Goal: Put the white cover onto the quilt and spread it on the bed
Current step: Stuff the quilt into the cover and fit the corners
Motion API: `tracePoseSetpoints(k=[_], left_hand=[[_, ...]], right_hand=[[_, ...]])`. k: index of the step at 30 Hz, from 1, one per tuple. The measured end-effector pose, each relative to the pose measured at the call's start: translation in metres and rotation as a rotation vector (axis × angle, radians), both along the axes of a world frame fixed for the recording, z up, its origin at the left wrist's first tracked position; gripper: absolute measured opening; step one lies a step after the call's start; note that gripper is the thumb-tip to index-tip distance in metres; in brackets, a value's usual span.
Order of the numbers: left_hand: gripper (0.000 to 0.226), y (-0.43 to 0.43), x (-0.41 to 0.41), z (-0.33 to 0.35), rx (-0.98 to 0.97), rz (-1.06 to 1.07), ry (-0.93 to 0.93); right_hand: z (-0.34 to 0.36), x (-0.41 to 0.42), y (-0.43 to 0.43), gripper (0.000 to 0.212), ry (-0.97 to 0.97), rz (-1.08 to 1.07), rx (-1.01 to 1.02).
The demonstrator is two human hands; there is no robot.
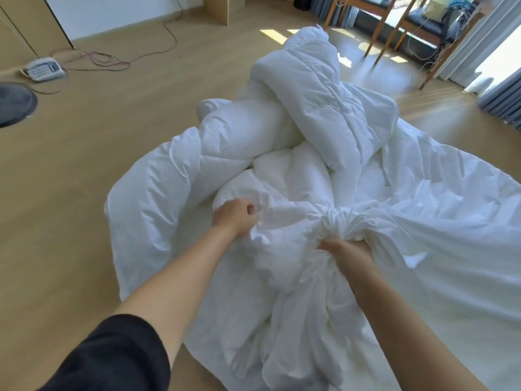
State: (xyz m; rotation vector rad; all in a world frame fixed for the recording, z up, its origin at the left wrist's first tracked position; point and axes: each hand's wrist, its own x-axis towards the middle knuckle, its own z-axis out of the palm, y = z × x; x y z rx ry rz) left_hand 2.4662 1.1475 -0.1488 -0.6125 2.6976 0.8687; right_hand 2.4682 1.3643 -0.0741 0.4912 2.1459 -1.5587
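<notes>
A puffy white quilt [304, 108] lies heaped in thick folds across the middle of the view. The thin white cover [439, 210] spreads over the bed to the right and bunches up toward me. My left hand [236, 218] grips a fold of white fabric at the near end of the quilt. My right hand [344, 249] clutches a gathered bunch of the cover just right of it, its fingers buried in the cloth. Where quilt ends and cover begins under my hands cannot be made out.
A wooden floor [84, 165] stretches left of the bed, with a telephone [42, 69], trailing cables [107, 59] and a dark round base [14, 104]. Wooden chairs [394, 21] and curtains [485, 46] stand at the back right.
</notes>
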Motion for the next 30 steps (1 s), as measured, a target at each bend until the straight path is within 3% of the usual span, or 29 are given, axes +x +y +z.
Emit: tracePoseSetpoints(k=[3, 7, 11, 13, 15, 18, 21, 24, 28, 30], left_hand=[[0.045, -0.066, -0.015, 0.019, -0.180, 0.336, 0.207], [0.074, -0.115, -0.021, 0.025, -0.395, 0.441, 0.126], [0.118, -0.146, -0.009, 0.019, -0.259, 0.643, -0.152], [0.099, -0.146, -0.003, 0.018, -0.117, 0.659, -0.227], [0.054, -0.133, -0.008, 0.022, -0.008, 0.583, -0.111], [0.010, -0.087, -0.028, 0.059, 0.092, 0.441, 0.178], [0.028, -0.013, -0.046, 0.124, 0.100, 0.101, 0.390], [0.010, 0.082, -0.052, 0.165, -0.001, -0.328, 0.440], [0.028, 0.198, -0.036, 0.154, -0.099, -0.812, 0.339], [0.031, 0.247, -0.019, 0.141, -0.142, -0.993, 0.257]], right_hand=[[-0.004, -0.009, -0.008, 0.011, 0.013, 0.002, 0.015], [-0.013, -0.018, -0.016, 0.012, -0.002, 0.008, 0.041], [-0.020, -0.020, -0.020, 0.007, -0.004, 0.028, 0.062], [-0.022, -0.019, -0.022, 0.008, 0.001, 0.028, 0.054], [-0.021, -0.015, -0.017, 0.008, -0.001, 0.032, 0.042], [-0.016, -0.009, 0.004, 0.008, 0.014, 0.010, 0.028], [-0.002, -0.006, 0.040, 0.006, 0.059, -0.065, 0.006], [0.017, 0.002, 0.086, 0.008, 0.106, -0.150, -0.033], [0.037, 0.027, 0.161, 0.028, 0.138, -0.249, -0.140], [0.043, 0.047, 0.199, 0.028, 0.162, -0.314, -0.182]])
